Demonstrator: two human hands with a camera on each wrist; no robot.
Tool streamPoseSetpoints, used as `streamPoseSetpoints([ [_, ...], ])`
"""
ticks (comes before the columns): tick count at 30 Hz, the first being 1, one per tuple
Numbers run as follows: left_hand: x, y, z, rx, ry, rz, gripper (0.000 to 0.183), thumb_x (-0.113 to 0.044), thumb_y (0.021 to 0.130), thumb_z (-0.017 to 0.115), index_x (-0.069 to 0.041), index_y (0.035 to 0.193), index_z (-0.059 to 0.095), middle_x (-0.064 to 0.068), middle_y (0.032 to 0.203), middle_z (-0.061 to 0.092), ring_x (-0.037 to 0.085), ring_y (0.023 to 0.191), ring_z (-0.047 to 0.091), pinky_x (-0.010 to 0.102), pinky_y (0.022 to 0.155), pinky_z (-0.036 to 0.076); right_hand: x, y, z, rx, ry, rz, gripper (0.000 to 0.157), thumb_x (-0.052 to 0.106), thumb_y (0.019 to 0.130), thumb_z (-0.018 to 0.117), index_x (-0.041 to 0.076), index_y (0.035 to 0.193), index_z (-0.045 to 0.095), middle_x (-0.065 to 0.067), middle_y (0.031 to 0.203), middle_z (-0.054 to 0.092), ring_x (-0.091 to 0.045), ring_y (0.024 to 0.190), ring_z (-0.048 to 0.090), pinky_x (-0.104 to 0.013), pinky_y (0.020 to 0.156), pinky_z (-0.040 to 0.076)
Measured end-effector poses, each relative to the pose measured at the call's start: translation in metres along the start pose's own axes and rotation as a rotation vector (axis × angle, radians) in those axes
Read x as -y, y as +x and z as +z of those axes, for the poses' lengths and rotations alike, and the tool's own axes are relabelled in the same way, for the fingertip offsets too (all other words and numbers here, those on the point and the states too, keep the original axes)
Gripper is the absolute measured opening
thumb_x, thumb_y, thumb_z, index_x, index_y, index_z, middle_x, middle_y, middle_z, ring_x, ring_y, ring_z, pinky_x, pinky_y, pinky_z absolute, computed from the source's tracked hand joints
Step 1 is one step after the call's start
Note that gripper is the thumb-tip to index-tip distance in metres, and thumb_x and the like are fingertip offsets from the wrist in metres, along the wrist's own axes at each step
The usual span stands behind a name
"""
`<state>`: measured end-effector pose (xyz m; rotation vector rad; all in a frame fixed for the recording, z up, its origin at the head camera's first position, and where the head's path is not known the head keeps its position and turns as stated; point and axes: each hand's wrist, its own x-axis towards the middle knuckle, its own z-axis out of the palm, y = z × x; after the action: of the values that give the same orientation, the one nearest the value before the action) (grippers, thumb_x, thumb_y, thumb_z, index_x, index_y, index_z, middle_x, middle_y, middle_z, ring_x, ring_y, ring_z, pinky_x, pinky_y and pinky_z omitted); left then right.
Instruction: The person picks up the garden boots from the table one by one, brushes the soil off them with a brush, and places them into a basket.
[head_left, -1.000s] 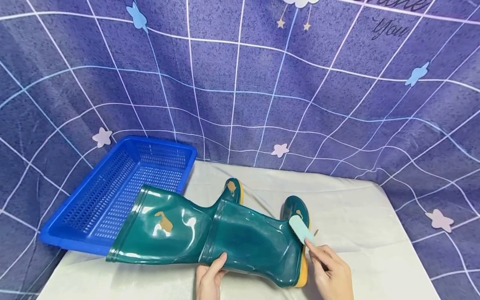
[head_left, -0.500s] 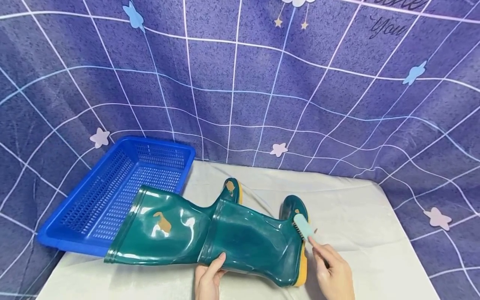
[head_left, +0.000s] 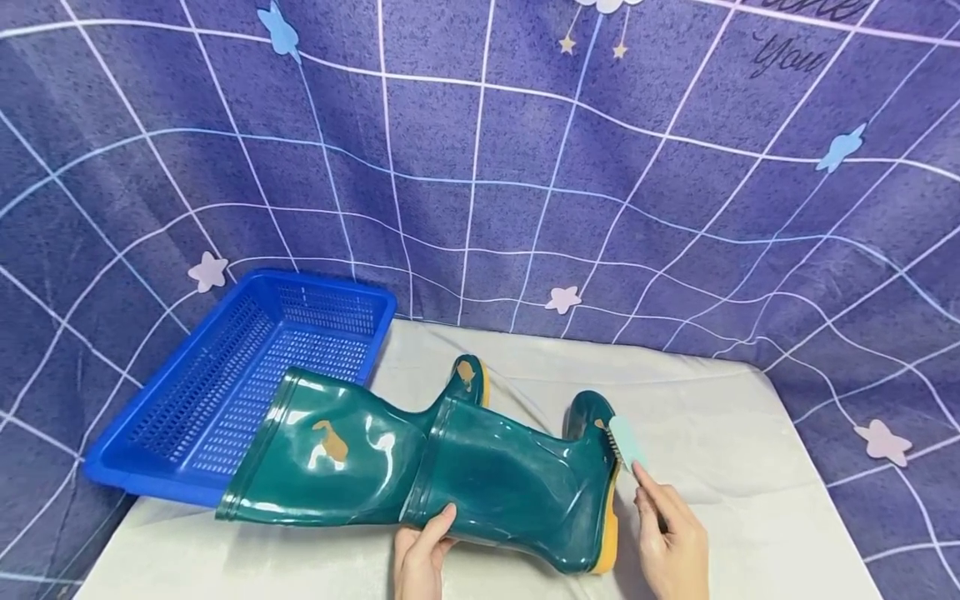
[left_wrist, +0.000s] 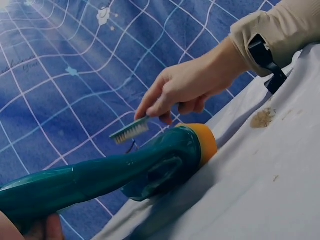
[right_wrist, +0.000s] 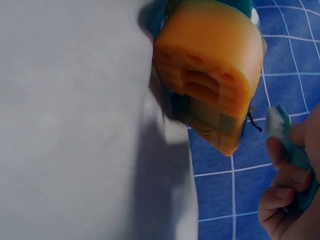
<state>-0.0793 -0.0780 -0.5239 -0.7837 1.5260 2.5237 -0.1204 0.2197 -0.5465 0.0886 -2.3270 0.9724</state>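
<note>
A green rubber boot (head_left: 510, 483) with a yellow sole lies on its side, toe pointing to the back. My left hand (head_left: 423, 554) grips its shaft near the top opening, thumb on top and fingers underneath. In my right hand (head_left: 671, 533) is a mint-green brush (head_left: 626, 442), held by its handle with the index finger stretched along it. Its bristles face the boot's foot beside a small brown patch (head_left: 599, 423); whether they touch is unclear. The left wrist view shows the brush (left_wrist: 129, 132) bristles down. The yellow heel (right_wrist: 210, 45) fills the right wrist view's top.
A second green boot (head_left: 322, 467) with brown patches lies to the left, partly under the first boot and overlapping the blue basket (head_left: 161, 487). White cloth (head_left: 720, 417) covers the table. A brown smear (left_wrist: 262, 118) marks it. A patterned curtain (head_left: 510, 167) hangs behind.
My right hand has drawn the brush to the right across the boot's foot, from the ankle side toward the sole edge. The left hand and both boots stay in place.
</note>
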Motion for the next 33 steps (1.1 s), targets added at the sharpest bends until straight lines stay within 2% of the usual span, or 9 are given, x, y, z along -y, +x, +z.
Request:
streamPoseSetpoints([
  [4, 0.003, 0.001, 0.003, -0.001, 0.022, -0.012, 0.048, -0.022, 0.105, 0.063, 0.005, 0.138, 0.042, -0.001, 0.123, 0.065, -0.001, 0.101, 0.066, 0.025, 0.094, 0.052, 0.006, 0.016, -0.015, 0.048, -0.104, 0.084, 0.038, 0.000, 0.100, 0.069, 0.016, 0.134, 0.076, 0.002, 0.082, 0.073, 0.006, 0.068, 0.057, -0.009, 0.065, 0.044],
  [7, 0.005, 0.002, 0.003, 0.013, 0.026, -0.020, 0.050, -0.023, 0.105, 0.064, 0.006, 0.139, 0.043, -0.001, 0.122, 0.065, 0.000, 0.100, 0.066, 0.027, 0.094, 0.053, 0.009, 0.031, -0.026, 0.112, -0.188, 0.086, 0.037, 0.007, 0.102, 0.070, 0.020, 0.136, 0.075, 0.002, 0.087, 0.078, 0.005, 0.076, 0.063, -0.013, 0.074, 0.050],
  [10, 0.006, 0.003, 0.000, 0.030, 0.020, -0.037, 0.045, -0.023, 0.105, 0.065, 0.003, 0.136, 0.048, -0.006, 0.114, 0.068, 0.000, 0.098, 0.068, 0.028, 0.092, 0.053, 0.010, 0.044, -0.033, 0.189, -0.253, 0.017, 0.035, 0.012, 0.101, 0.072, 0.022, 0.135, 0.076, 0.006, 0.089, 0.079, 0.004, 0.075, 0.062, -0.028, 0.068, 0.055],
  [13, 0.006, 0.002, -0.002, 0.029, 0.024, -0.054, 0.045, -0.024, 0.104, 0.065, 0.003, 0.135, 0.047, -0.006, 0.113, 0.068, 0.001, 0.097, 0.067, 0.028, 0.090, 0.052, 0.011, 0.055, -0.034, 0.252, -0.299, -0.098, 0.035, 0.011, 0.098, 0.075, 0.022, 0.131, 0.078, 0.011, 0.085, 0.075, 0.001, 0.067, 0.053, -0.038, 0.056, 0.049],
  [16, 0.006, 0.002, -0.002, 0.016, 0.038, -0.059, 0.051, -0.026, 0.104, 0.066, 0.005, 0.136, 0.042, -0.001, 0.118, 0.066, 0.001, 0.099, 0.066, 0.028, 0.090, 0.052, 0.012, 0.062, -0.032, 0.294, -0.325, -0.197, 0.037, 0.007, 0.093, 0.078, 0.020, 0.127, 0.079, 0.015, 0.080, 0.066, 0.001, 0.062, 0.045, -0.032, 0.052, 0.042],
  [21, 0.004, 0.002, -0.002, 0.015, 0.045, -0.044, 0.057, -0.027, 0.104, 0.066, 0.007, 0.142, 0.042, 0.003, 0.125, 0.067, 0.002, 0.103, 0.068, 0.028, 0.093, 0.054, 0.018, 0.064, -0.038, 0.346, -0.331, -0.268, 0.037, 0.004, 0.089, 0.079, 0.018, 0.123, 0.081, 0.015, 0.080, 0.065, 0.003, 0.062, 0.043, -0.027, 0.052, 0.039],
  [24, 0.003, 0.002, -0.003, 0.029, 0.051, -0.039, 0.059, -0.029, 0.104, 0.065, 0.008, 0.144, 0.040, 0.005, 0.130, 0.065, 0.002, 0.105, 0.067, 0.027, 0.095, 0.054, 0.020, 0.069, -0.049, 0.372, -0.333, -0.276, 0.037, 0.004, 0.088, 0.080, 0.020, 0.121, 0.082, 0.014, 0.087, 0.074, 0.000, 0.067, 0.056, -0.033, 0.055, 0.048],
  [28, 0.003, 0.003, -0.004, 0.042, 0.049, -0.026, 0.056, -0.029, 0.105, 0.063, 0.008, 0.142, 0.043, 0.003, 0.126, 0.066, 0.001, 0.104, 0.067, 0.025, 0.096, 0.054, 0.018, 0.076, -0.059, 0.374, -0.323, -0.223, 0.039, 0.003, 0.088, 0.079, 0.022, 0.121, 0.082, 0.014, 0.088, 0.077, 0.000, 0.075, 0.066, -0.041, 0.058, 0.054],
  [33, 0.000, 0.003, -0.006, 0.026, 0.034, -0.032, 0.056, -0.031, 0.105, 0.064, 0.005, 0.143, 0.043, 0.000, 0.123, 0.065, 0.000, 0.102, 0.067, 0.024, 0.095, 0.053, 0.009, 0.074, -0.047, 0.340, -0.263, -0.230, 0.044, -0.003, 0.087, 0.077, 0.018, 0.126, 0.080, 0.017, 0.082, 0.071, 0.007, 0.071, 0.056, -0.034, 0.057, 0.050],
])
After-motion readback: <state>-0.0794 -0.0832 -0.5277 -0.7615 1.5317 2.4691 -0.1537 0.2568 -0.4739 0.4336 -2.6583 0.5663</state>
